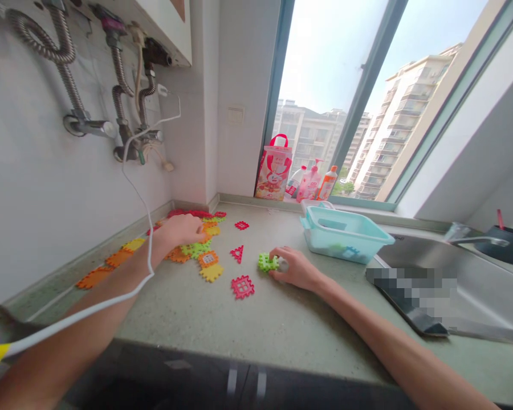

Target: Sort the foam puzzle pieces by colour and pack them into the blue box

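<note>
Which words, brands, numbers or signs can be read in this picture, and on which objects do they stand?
None can be read reliably.
Pink bag: printing too small.
Pump bottle: pale characters, too blurred.
Orange bottle: printing too blurred.
Green piece in the right hand: no readable text.

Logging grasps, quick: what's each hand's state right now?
Left hand: at the piece pile; grip cannot be told.
Right hand: closed, holding the green block.

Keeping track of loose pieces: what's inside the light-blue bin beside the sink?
Inside the bin, a green shape and a blue shape show, blurred, low down; anything beneath or behind them is hidden.
</note>
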The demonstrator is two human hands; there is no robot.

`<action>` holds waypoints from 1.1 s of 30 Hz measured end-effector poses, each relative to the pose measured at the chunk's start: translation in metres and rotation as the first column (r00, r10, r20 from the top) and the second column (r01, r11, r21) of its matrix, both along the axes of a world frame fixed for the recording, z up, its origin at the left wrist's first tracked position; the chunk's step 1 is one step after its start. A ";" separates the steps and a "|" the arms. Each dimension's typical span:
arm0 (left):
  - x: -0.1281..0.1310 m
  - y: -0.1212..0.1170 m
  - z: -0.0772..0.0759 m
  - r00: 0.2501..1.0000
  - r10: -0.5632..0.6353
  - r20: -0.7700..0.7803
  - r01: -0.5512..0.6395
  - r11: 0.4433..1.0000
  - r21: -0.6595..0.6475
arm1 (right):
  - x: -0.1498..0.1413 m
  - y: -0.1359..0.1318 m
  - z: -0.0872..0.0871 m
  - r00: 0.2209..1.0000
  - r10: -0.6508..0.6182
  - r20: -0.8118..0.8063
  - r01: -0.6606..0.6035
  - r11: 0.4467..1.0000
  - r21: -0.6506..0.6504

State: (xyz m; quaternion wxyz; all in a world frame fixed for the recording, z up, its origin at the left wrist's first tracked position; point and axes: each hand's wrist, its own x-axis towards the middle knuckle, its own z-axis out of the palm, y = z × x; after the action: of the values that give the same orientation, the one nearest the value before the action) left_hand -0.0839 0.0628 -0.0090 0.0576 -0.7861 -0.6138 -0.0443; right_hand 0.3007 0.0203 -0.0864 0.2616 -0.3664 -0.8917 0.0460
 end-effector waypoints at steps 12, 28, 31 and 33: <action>-0.003 0.002 -0.009 1.000 0.002 -0.024 -0.006 0.987 -0.161 | 0.126 0.020 0.069 0.742 -0.524 -0.418 0.669 0.618 0.414; 0.028 -0.003 -0.031 0.874 -0.456 0.166 0.469 0.882 -0.042 | 0.182 0.030 0.067 0.478 -0.873 -0.095 0.877 0.467 0.115; 0.036 -0.001 -0.041 0.853 -0.500 0.150 0.504 0.864 0.013 | 0.183 0.028 0.066 0.488 -0.870 -0.066 0.869 0.477 0.135; 0.039 0.000 -0.045 0.842 -0.516 0.157 0.515 0.856 0.054 | 0.179 0.027 0.067 0.501 -0.861 -0.094 0.855 0.475 0.208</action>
State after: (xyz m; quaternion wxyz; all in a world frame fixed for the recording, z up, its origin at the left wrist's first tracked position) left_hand -0.0445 0.0623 -0.0545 -0.0038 -0.9153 -0.3823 -0.1266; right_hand 0.4801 0.0473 -0.0194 0.2791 -0.7308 -0.5909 -0.1973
